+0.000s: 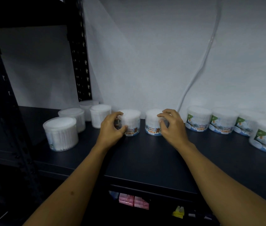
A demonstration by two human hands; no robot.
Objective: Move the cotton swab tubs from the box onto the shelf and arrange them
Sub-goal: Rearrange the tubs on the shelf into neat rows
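Two clear cotton swab tubs with "Cotton Buds" labels stand side by side at the back of the black shelf [145, 154]. My left hand [112, 128] grips the left tub [131, 122] from its near left side. My right hand [172, 126] wraps the right tub [152, 123] from its right side. Both tubs rest upright on the shelf near the wall. The box is not in view.
Several plain-sided tubs [61, 132] are clustered at the left by the black upright post [80, 51]. Several tree-label tubs [198, 119] line the right side. A white cable [199, 69] hangs down the wall. Pink packets [134, 200] lie on the lower shelf.
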